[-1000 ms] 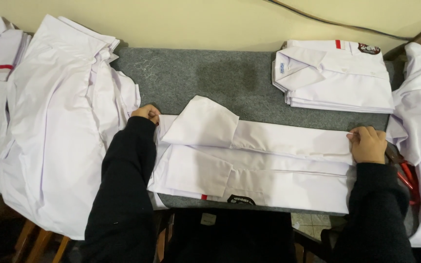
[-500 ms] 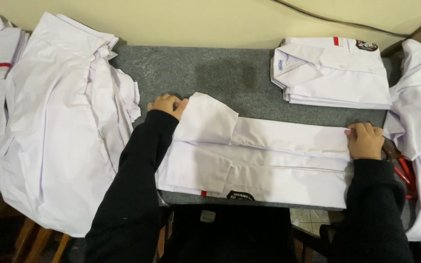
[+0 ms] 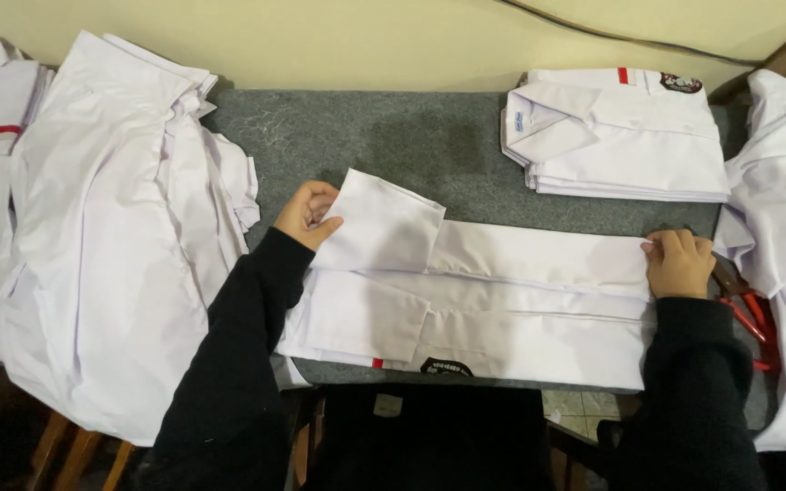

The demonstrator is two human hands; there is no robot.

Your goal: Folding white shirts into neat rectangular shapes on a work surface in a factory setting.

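A white school shirt (image 3: 502, 300) lies folded lengthwise on the near part of the grey felt table (image 3: 393, 136), right in front of you. Your left hand (image 3: 307, 214) pinches the edge of its short sleeve (image 3: 379, 223) at the shirt's left end, fingers curled closed on the cloth. Your right hand (image 3: 680, 264) grips the shirt's right end, with red-handled scissors (image 3: 748, 309) just beyond it. Farther back, right of the shirt's middle, sits a stack of folded shirts (image 3: 620, 136); to the shirt's left, a heap of unfolded shirts (image 3: 111, 227).
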